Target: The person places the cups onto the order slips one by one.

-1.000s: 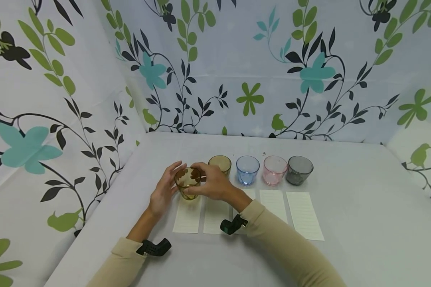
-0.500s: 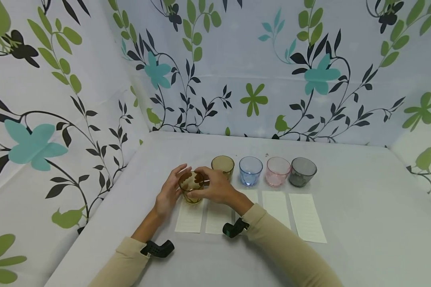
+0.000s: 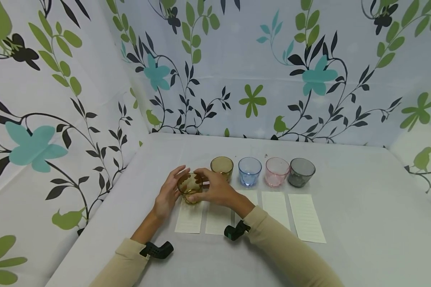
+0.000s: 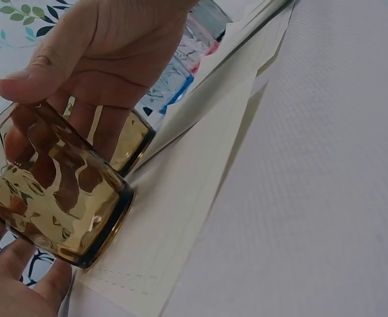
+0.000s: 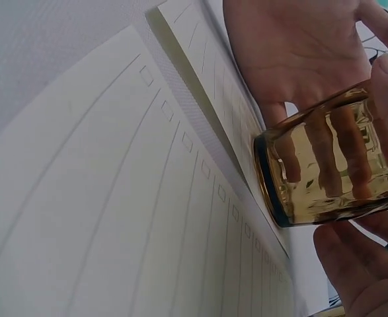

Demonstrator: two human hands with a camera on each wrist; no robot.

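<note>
An amber glass is upright between both hands, over the top end of the leftmost paper strip. My right hand grips its right side, thumb at the near side and fingers beyond. In the left wrist view the right hand's thumb lies at the rim of the glass. My left hand, fingers loosely extended, touches the left side. Through the glass in the right wrist view, fingers show behind it. Whether its base rests on the strip I cannot tell.
Behind the strips stand a second amber glass, a blue glass, a pink glass and a grey glass. More lined strips lie to the right on the white table. Patterned cloth hangs behind.
The held amber glass and both hands have moved slightly toward me since the first frame. In the last half second they hardly move. The head view has shifted a little.
</note>
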